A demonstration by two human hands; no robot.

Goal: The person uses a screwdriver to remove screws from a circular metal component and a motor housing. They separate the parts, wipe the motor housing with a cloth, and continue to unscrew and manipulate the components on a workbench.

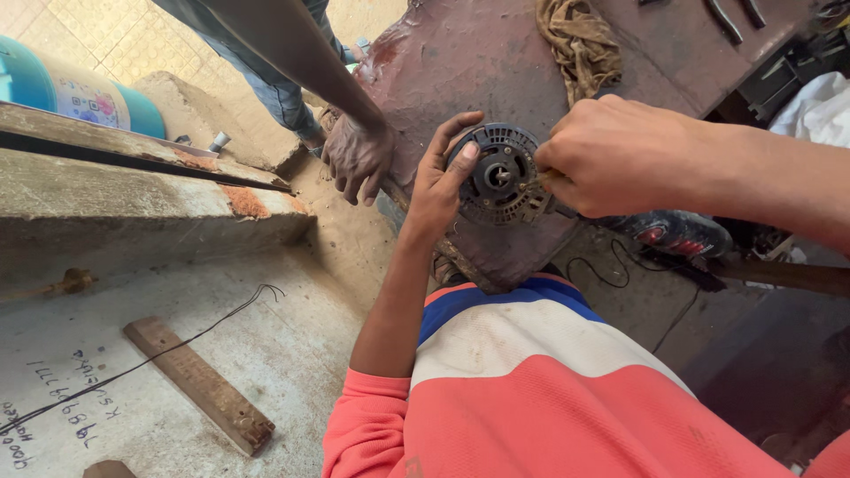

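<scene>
A round black alternator housing with cooling slots rests on the edge of a rusty reddish metal worktable. My left hand grips its left rim, thumb on the face. My right hand is closed at its right side, fingers curled around something small that I cannot make out. Another person's hand rests on the table edge just left of mine.
A dirty rag lies on the worktable. Concrete steps, a wooden strip and a black wire lie to the left. A blue cylinder stands far left. A shoe and a cable sit below right.
</scene>
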